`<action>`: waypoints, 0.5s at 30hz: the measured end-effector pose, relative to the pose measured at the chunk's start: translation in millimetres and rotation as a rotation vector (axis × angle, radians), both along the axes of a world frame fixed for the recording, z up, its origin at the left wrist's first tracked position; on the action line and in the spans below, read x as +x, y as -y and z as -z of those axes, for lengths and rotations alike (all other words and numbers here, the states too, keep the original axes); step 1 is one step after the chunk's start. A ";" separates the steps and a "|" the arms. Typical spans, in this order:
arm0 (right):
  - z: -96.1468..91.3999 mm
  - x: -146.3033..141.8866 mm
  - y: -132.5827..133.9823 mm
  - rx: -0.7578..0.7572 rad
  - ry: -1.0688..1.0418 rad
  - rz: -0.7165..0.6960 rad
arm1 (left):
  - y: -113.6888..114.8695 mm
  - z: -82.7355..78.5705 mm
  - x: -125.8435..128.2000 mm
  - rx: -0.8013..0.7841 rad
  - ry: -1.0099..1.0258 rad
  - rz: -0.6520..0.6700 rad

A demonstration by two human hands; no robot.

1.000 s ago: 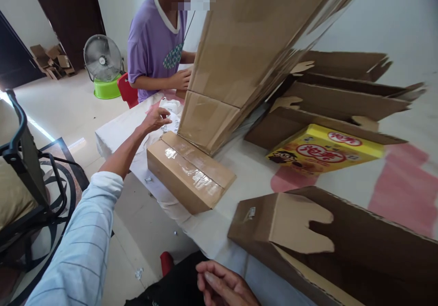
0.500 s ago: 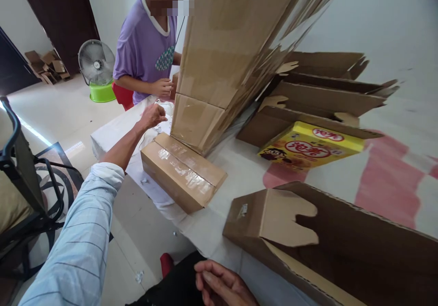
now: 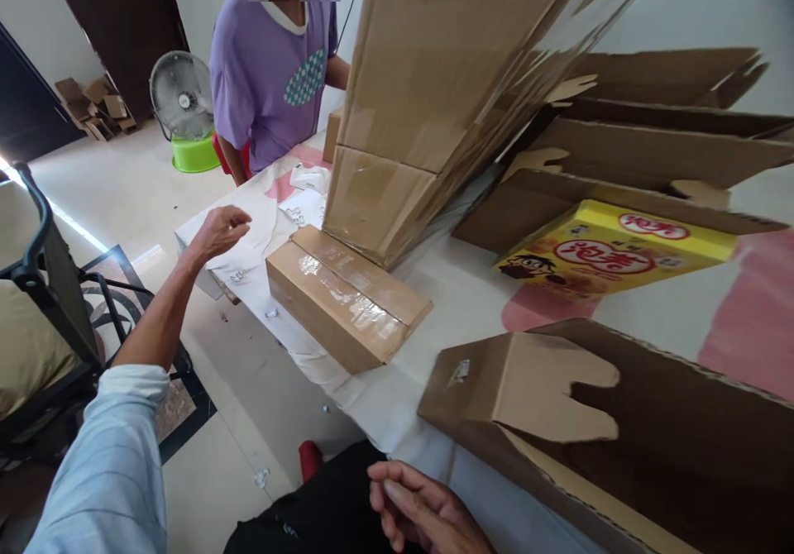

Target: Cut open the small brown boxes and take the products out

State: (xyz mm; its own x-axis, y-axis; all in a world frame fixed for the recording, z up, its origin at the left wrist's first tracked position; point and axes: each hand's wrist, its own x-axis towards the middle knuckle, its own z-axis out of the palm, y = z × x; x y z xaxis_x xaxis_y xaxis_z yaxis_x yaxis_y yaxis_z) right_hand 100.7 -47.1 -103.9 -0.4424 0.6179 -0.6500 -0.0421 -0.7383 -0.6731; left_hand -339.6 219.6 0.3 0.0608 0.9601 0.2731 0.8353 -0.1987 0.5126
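Note:
My left hand (image 3: pixel 222 231) hovers above the near left corner of the table, its fingers curled together; what they may hold is too small to make out. Just right of it, several small clear clips (image 3: pixel 295 215) lie on white paper. A taped cardboard box (image 3: pixel 328 289) rests on the table between my hands. Low in the view, my right hand (image 3: pixel 428 508) is closed above my lap, thumb against the fingers, and any content is hidden. Close to it stands an open cardboard box (image 3: pixel 471 384) with a notched flap.
A tall taped stack of cardboard (image 3: pixel 428 83) leans behind the closed box. A yellow printed box (image 3: pixel 601 252) sits by more open cardboard boxes (image 3: pixel 633 145). Across the table is a person in a purple shirt (image 3: pixel 266 83). A chair (image 3: pixel 55 289) and fan (image 3: pixel 183 99) stand left.
My left hand has drawn back left and toward me, away from the clips. The other person's hand has dropped from the table area. My right hand keeps its closed pose; the view has shifted.

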 end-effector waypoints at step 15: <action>-8.2 -0.1 2.1 0.008 0.053 0.011 | 67.3 52.3 -10.5 -0.301 -0.165 -0.055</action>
State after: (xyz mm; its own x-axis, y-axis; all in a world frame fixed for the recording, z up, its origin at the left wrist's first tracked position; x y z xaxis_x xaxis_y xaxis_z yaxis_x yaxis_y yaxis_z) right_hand 100.6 -49.1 -95.7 -0.4006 0.6278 -0.6673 -0.0138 -0.7324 -0.6808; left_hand -350.1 152.3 -51.9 0.0260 0.9992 -0.0316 0.9171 -0.0113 0.3984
